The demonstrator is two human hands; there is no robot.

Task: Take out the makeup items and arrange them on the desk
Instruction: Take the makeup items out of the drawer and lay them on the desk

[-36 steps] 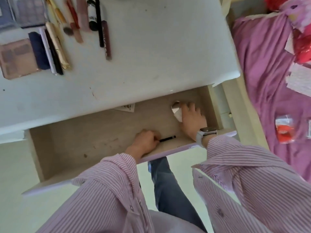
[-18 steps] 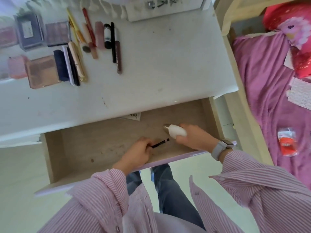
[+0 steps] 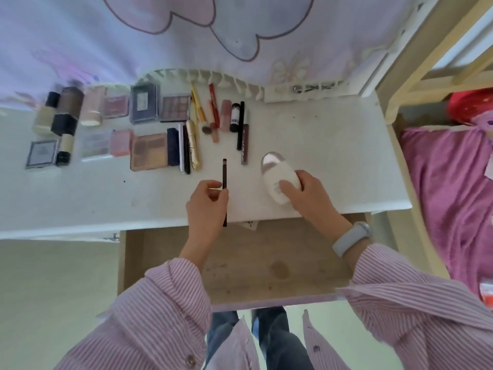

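Observation:
My left hand pinches a thin dark makeup pencil upright over the front of the white desk. My right hand grips a white oval bottle with a pale pink cap, which lies against the desk top to the right of the pencil. Behind them, rows of makeup lie on the desk: palettes, boxes, bottles, brushes and several lip pencils. The open wooden drawer below the desk edge shows a bare bottom, with a scrap of paper at its back.
A bed with a purple cover and a wooden frame stands at the right. A pale curtain with a flower outline hangs behind the desk. A small white rack sits at the desk's back right. My legs are under the drawer.
Both hands have risen out of the drawer to the desk top, the left with the pencil, the right with the white bottle. The camera has tilted up toward the curtain.

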